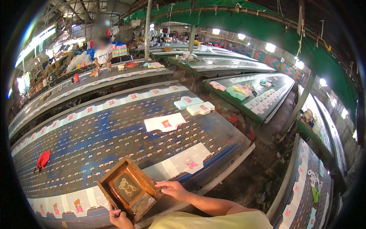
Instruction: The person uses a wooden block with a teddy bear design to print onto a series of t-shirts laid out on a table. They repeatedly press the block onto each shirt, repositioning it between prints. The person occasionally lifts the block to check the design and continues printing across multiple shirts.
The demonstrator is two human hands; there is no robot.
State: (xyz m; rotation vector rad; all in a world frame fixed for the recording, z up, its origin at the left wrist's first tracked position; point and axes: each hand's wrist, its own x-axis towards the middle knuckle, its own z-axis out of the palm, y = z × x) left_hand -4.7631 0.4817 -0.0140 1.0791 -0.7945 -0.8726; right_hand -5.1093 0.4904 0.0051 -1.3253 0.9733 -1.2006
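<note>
Where I look first: as the wooden-framed printing screen with a bear stencil in its dark mesh (129, 188) sits in the lower middle of the frame, I take that as the thing in hand.
Screen position: it lies flat on the long dark blue printing table (114, 141), on the row of white fabric pieces along the near edge.
Left hand (120, 219): low in the frame, under the screen's near corner; fingers curled on the frame edge, though I cannot tell how firmly it grips.
Right hand (173, 189): just right of the screen, fingers bent and fingertips touching the frame's right corner, not wrapped round it.
Handling, my judgement: the wooden frame looks stiff and fairly light, but the mesh seems fragile and probably wet with ink, so I would hold only the wooden rails, at opposite sides.
Printed pieces: a white fabric piece with a pink bear print (189, 159) lies right of the screen; another white printed piece (165, 123) lies mid-table.
Red cloth (43, 159): left of the frame, well apart from both hands.
Far off: a person (102, 53) stands at another table, upper left.
</note>
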